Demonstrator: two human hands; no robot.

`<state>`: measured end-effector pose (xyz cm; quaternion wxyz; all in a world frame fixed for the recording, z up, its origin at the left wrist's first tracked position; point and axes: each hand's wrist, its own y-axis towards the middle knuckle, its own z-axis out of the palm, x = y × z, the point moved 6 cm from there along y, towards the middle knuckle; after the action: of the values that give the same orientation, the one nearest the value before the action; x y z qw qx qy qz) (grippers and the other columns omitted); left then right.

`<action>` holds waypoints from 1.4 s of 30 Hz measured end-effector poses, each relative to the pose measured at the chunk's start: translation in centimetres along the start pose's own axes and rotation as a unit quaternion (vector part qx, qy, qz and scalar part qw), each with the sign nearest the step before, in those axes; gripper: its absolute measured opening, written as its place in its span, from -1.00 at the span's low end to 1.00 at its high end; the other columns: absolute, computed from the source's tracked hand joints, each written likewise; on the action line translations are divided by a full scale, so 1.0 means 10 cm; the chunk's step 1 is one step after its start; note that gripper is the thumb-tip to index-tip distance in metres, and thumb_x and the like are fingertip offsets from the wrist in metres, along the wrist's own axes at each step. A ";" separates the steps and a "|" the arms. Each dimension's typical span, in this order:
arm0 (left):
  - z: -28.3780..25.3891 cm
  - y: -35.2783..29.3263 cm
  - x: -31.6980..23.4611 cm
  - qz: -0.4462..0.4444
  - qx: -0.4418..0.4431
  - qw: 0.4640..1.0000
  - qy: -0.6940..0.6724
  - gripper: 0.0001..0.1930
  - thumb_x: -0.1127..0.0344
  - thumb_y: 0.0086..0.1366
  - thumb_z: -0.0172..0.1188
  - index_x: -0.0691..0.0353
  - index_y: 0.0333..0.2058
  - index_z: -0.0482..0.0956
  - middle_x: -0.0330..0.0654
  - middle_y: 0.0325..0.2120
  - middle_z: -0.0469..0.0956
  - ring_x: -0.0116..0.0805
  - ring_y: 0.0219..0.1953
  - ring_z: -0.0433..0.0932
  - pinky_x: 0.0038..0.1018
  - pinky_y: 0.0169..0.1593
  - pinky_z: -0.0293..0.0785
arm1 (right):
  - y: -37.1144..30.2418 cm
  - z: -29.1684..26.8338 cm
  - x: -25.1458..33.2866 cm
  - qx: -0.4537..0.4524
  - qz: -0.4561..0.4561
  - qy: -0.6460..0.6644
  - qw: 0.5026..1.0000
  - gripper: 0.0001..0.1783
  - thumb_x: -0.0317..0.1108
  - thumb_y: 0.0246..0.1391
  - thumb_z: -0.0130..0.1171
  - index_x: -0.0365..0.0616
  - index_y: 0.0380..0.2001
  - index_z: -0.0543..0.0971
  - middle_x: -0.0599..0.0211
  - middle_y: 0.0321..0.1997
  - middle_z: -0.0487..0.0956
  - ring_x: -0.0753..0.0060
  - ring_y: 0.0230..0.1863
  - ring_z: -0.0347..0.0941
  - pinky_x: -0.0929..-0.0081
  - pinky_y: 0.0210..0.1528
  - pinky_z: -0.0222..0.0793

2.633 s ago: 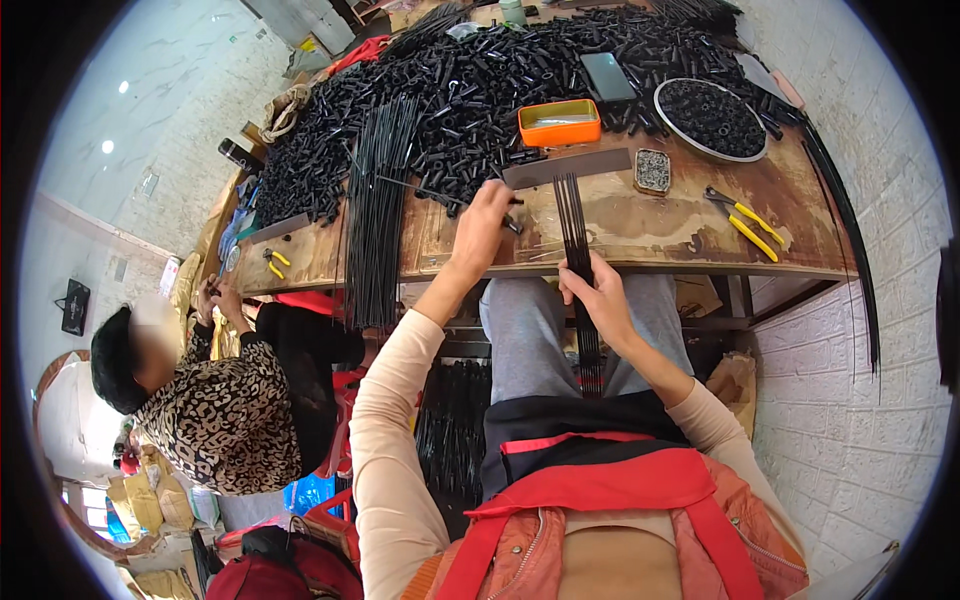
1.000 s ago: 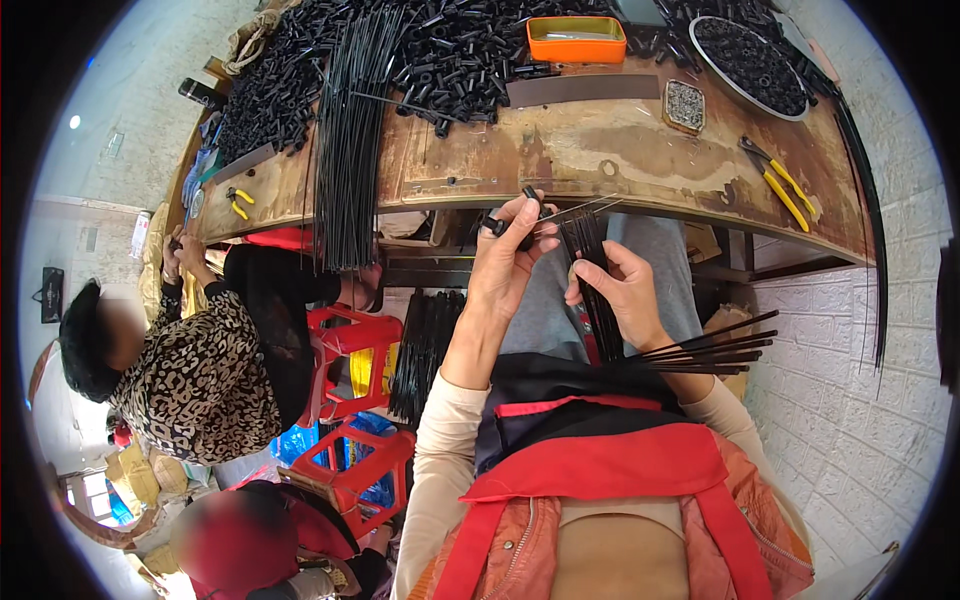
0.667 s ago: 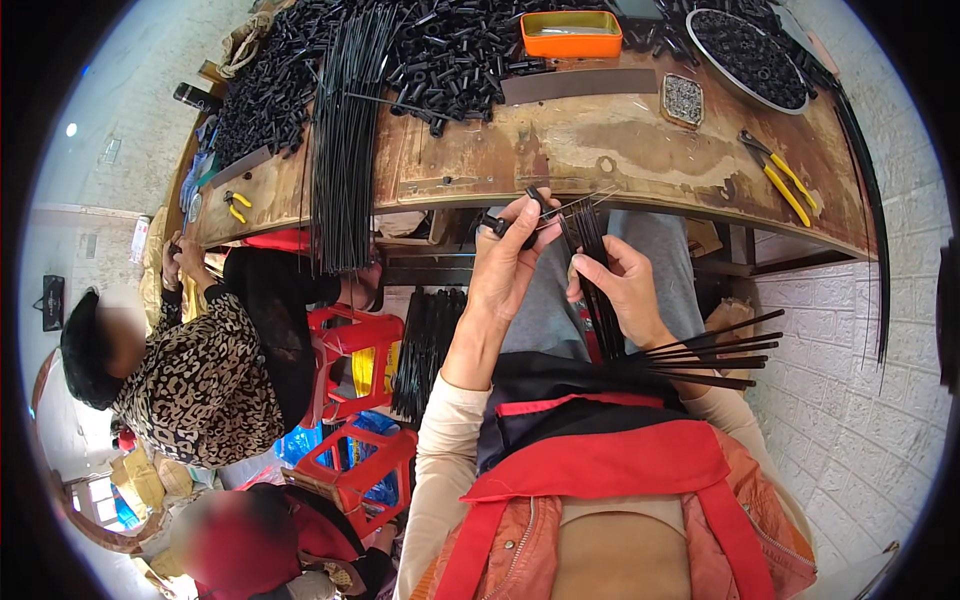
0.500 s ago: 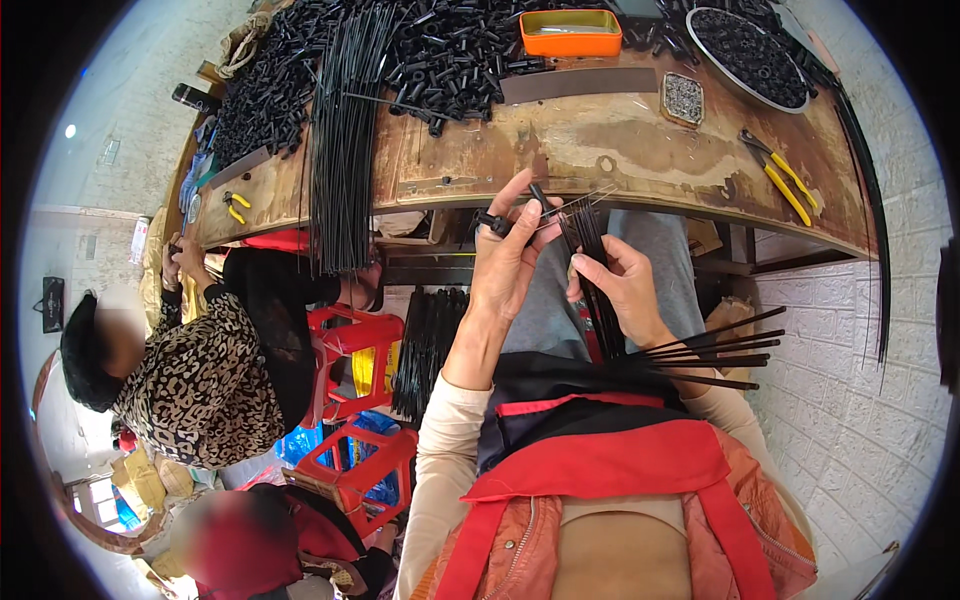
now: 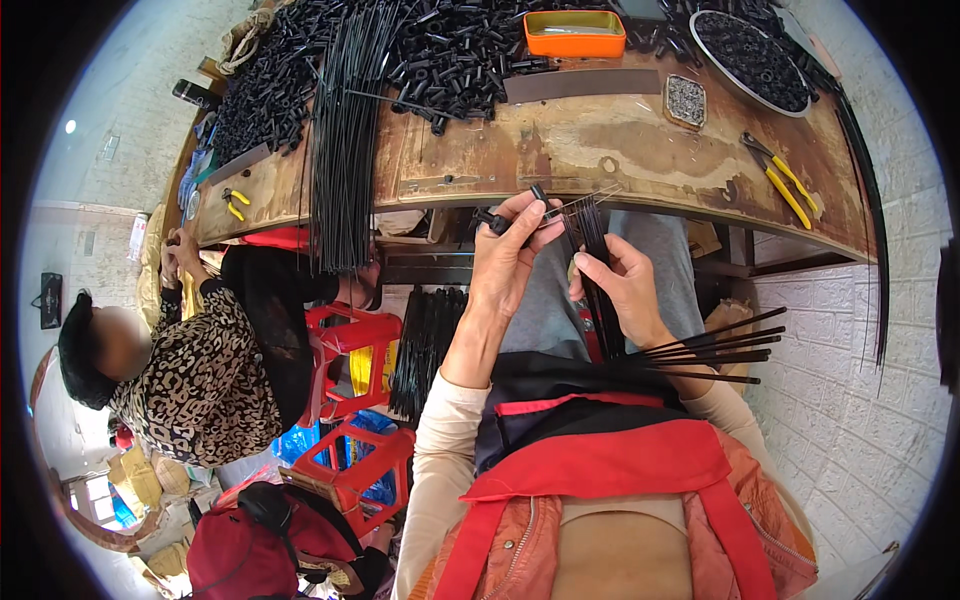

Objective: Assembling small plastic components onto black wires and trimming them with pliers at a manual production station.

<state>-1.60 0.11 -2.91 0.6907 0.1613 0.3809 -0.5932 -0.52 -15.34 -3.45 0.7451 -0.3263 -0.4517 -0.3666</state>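
My left hand (image 5: 502, 262) is closed with thumb and fingers on a short black tube (image 5: 539, 192). More small black plastic pieces (image 5: 487, 219) stick out on the left side of that hand. My right hand (image 5: 628, 295) is wrapped round a bundle of thin black rods (image 5: 597, 300) that stands over my lap. Thin pale wires (image 5: 598, 197) cross the upper ends of the rods, close to my left fingertips. Several thicker black rods (image 5: 735, 345) fan out to the right beneath my right forearm.
On the wooden workbench (image 5: 560, 140) lie a heap of black tubes (image 5: 450, 75), long black rods (image 5: 345, 150), an orange tin (image 5: 575, 45), a small tray of metal bits (image 5: 685, 102), a round tray (image 5: 750, 60) and yellow-handled pliers (image 5: 785, 185). Co-workers and red stools (image 5: 350, 350) are at left.
My left index finger, raised before, has bent down to the black tube. The right hand has barely moved. At far left, a co-worker's hands have shifted slightly.
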 end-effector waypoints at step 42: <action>-0.04 -0.10 -0.07 0.024 0.033 0.997 0.066 -0.73 0.41 0.29 0.22 0.38 -0.06 0.51 -0.03 -0.16 0.59 -0.35 -0.13 0.60 -0.47 -0.07 0.61 | -0.05 0.10 0.08 -0.011 -0.002 -0.016 1.000 -0.81 -0.37 0.14 0.25 -0.27 -0.33 0.49 0.36 -0.46 0.54 0.57 -0.48 0.52 0.59 -0.39 0.50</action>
<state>-2.69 0.61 -2.46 0.6725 0.2314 0.4019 -0.5768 -1.13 -14.98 -2.24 0.7334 -0.3388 -0.4605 -0.3679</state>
